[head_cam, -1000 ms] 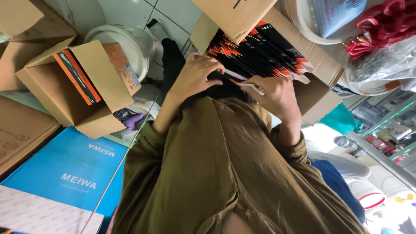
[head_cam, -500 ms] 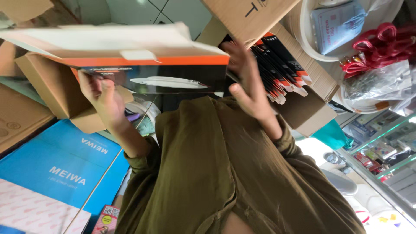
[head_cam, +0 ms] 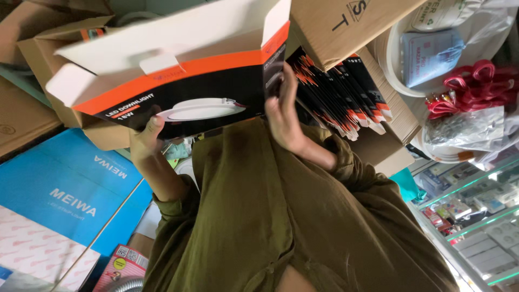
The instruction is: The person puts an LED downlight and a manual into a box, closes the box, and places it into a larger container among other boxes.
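Note:
I hold a flat black and orange light-fixture box (head_cam: 184, 97) with a white open top flap, raised in front of my chest. My left hand (head_cam: 145, 139) grips its lower left edge, thumb on the front face. My right hand (head_cam: 282, 111) grips its right side. Just behind the right hand, a brown carton (head_cam: 397, 124) holds several flattened black and orange boxes (head_cam: 340, 92) standing in a row.
Open brown cartons (head_cam: 43, 48) stand at the left. A large blue flat box (head_cam: 65, 189) lies lower left. White round tubs (head_cam: 389, 59), red cords (head_cam: 476, 86) and plastic bags (head_cam: 470, 130) sit at the right, above a glass display case (head_cam: 476, 216).
A second ago both hands were at the row of flat boxes in the carton. Since then one box has been lifted out, opened up and brought in front of me.

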